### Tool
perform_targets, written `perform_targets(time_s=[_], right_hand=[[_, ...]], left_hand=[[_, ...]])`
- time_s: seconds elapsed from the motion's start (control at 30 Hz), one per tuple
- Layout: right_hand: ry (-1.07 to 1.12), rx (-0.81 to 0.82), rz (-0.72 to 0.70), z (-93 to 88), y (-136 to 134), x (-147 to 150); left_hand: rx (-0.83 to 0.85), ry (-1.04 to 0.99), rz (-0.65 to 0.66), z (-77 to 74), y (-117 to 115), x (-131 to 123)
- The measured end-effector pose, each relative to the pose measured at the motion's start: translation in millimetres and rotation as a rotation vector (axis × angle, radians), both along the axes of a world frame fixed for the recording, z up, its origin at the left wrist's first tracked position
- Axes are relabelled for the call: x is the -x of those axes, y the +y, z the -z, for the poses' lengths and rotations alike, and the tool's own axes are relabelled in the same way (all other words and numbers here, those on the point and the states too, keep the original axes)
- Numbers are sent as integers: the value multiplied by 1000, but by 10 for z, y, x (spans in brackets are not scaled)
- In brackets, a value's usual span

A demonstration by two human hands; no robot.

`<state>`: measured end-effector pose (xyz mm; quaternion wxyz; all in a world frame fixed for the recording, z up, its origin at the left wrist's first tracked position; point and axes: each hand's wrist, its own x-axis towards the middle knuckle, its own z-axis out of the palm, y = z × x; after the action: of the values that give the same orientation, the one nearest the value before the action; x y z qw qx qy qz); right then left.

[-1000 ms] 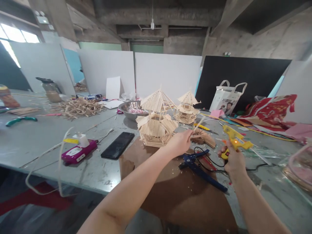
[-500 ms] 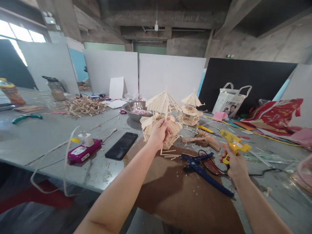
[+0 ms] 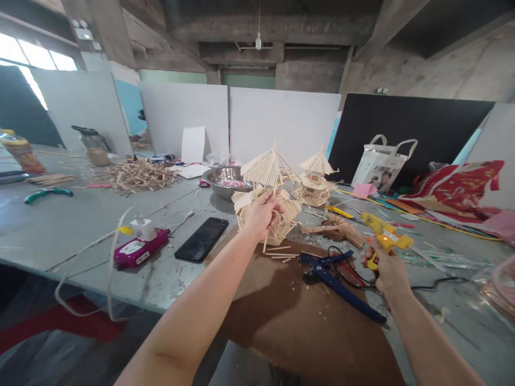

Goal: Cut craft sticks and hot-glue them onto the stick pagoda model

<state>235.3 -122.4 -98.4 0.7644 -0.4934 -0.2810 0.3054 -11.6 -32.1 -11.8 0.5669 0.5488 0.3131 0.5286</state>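
Pinching thin stick [image 3: 264,247] in left grip [image 3: 263,214], in front of stick house [image 3: 261,171] standing on desk [image 3: 92,220] at far edge of brown board [image 3: 314,338]; can't tell if touching it. Grasping yellow glue gun [image 3: 385,234] in right grip [image 3: 390,271], well apart from house. Seeing blue cutter [image 3: 346,292] near loose sticks [image 3: 282,256] on board.

We are in a craft workshop in a raw building: bare concrete beams [image 3: 314,27] run high above our left fingers [image 3: 275,206]. Those fingers are at a stick-built model pavilion [image 3: 259,170] on the worktable [image 3: 84,220], with a second pavilion [image 3: 314,187] beyond them and a heap of wooden sticks [image 3: 139,176] off to their left. Our right fingers [image 3: 368,257] wrap a yellow glue gun [image 3: 386,234]; blue cutters [image 3: 341,289] lie between both sets of fingers. White partition panels [image 3: 281,123] stand well beyond them.
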Motion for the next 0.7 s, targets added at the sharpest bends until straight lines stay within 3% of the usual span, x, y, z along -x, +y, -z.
perform_targets(time_s=[0.33,0.7], right_hand=[[6,3,-5,31,17,-20],[18,11,2,16,8,-13]], left_hand=[[52,-6,17,-87,-23,-5],[36,-15,69,-44,-3,39]])
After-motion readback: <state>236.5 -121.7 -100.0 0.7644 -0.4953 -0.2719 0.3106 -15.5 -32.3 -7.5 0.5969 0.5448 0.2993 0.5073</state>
